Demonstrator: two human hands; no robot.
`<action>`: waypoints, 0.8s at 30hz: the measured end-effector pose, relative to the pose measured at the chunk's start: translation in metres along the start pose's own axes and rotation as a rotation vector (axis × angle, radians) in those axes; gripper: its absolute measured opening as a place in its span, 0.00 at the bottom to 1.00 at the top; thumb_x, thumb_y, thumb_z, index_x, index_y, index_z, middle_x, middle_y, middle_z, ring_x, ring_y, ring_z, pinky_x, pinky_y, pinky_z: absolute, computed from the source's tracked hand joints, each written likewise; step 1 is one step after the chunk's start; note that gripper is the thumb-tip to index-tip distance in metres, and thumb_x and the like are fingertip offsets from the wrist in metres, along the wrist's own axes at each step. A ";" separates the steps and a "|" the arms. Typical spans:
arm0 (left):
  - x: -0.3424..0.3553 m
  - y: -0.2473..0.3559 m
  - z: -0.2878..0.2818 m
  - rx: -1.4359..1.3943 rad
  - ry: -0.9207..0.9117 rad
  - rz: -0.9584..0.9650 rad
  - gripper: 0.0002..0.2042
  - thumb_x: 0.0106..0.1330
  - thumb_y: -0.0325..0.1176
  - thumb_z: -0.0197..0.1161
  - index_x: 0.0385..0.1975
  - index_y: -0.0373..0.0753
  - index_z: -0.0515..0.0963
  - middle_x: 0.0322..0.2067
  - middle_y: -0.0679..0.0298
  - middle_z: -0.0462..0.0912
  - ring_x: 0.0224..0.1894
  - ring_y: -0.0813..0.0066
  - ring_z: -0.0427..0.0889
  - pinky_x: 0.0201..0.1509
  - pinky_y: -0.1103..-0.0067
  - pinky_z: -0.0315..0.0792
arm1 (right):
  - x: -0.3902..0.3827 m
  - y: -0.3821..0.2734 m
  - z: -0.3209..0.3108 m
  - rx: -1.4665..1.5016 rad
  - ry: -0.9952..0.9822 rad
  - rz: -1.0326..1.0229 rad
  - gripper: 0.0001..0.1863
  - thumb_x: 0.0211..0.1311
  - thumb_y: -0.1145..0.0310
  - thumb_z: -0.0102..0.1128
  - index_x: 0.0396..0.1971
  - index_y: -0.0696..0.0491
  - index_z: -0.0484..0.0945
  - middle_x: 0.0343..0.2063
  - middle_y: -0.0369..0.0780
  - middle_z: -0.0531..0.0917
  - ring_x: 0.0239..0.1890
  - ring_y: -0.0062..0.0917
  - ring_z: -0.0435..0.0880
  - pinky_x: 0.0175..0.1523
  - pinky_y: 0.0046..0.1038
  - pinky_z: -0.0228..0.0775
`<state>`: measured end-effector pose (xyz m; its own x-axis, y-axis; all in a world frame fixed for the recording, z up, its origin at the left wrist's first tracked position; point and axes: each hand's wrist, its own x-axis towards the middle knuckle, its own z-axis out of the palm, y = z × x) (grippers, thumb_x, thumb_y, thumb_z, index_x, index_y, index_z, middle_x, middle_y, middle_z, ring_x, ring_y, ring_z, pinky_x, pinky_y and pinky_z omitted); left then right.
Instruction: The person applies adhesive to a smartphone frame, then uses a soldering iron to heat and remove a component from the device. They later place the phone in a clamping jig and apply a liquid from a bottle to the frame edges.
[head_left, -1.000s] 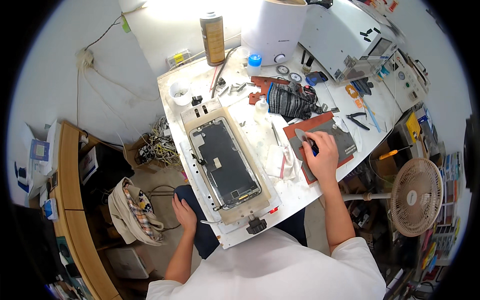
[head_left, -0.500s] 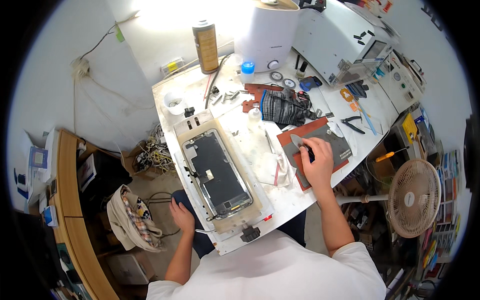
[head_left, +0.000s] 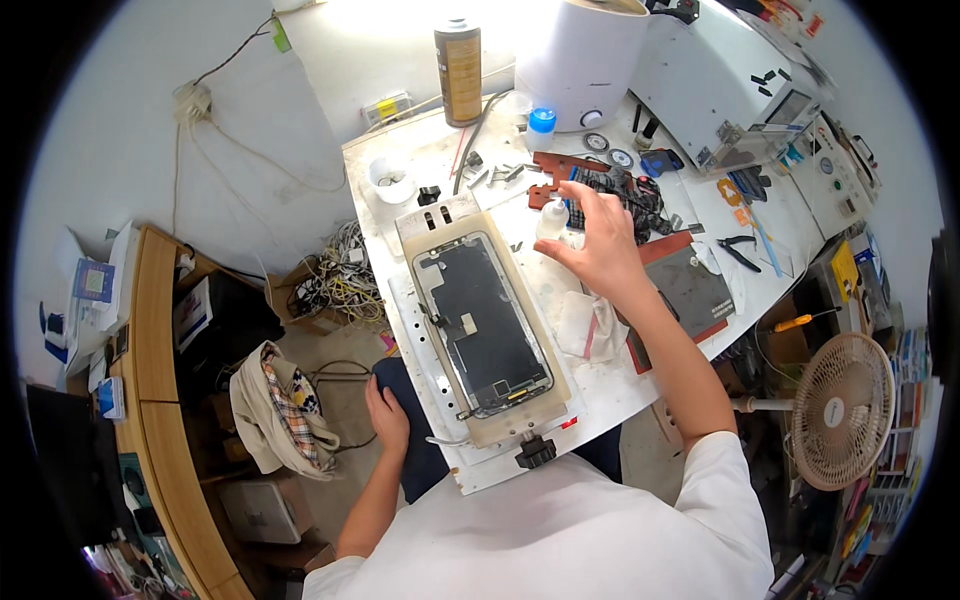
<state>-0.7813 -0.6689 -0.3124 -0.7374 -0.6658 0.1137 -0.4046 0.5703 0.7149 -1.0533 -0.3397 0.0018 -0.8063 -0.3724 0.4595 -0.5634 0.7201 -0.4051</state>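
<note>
My right hand reaches over the bench with thumb and forefinger spread on either side of a small clear squeeze bottle; a firm grip does not show. To its left, a phone screen assembly lies dark side up, set in a pale clamping fixture with a black knob at its near end. My left hand hangs low beside the bench's left edge, next to my thigh, its fingers stretched out and nothing in it. A crumpled white cloth lies below my right hand.
A grey-and-red mat lies right of my forearm, with black-handled cutters beyond. A dark striped glove, an aerosol can, a white cup and a blue-capped bottle stand or lie farther back. A fan stands at right.
My right hand has left the mat, where it held a thin flat blade-like tool, and moved up and left to the squeeze bottle, its fingers spreading. The whole view has shifted slightly.
</note>
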 end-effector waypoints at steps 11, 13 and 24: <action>0.000 0.186 -0.130 -0.459 0.176 0.478 0.19 0.74 0.23 0.57 0.64 0.28 0.73 0.55 0.50 0.83 0.57 0.57 0.81 0.65 0.66 0.73 | 0.006 0.003 0.021 0.008 -0.018 0.085 0.24 0.60 0.59 0.76 0.55 0.48 0.81 0.43 0.39 0.88 0.49 0.36 0.83 0.56 0.40 0.71; 0.005 0.229 -0.164 -0.415 0.110 0.771 0.18 0.73 0.24 0.59 0.61 0.28 0.75 0.51 0.51 0.84 0.52 0.57 0.82 0.59 0.66 0.76 | 0.004 0.006 0.023 0.058 -0.009 0.097 0.24 0.61 0.60 0.76 0.55 0.48 0.81 0.43 0.39 0.88 0.48 0.36 0.83 0.56 0.40 0.71; 0.013 0.330 -0.201 -0.296 -0.185 0.878 0.16 0.54 0.32 0.82 0.42 0.40 0.89 0.37 0.65 0.84 0.37 0.66 0.76 0.40 0.72 0.69 | 0.001 0.007 0.025 0.145 0.010 0.093 0.25 0.59 0.64 0.75 0.57 0.50 0.80 0.45 0.41 0.88 0.48 0.38 0.83 0.57 0.40 0.73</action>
<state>-0.8159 -0.5861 0.0640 -0.7977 0.0450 0.6013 0.4710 0.6693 0.5746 -1.0623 -0.3501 -0.0203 -0.8549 -0.3019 0.4218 -0.5069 0.6586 -0.5561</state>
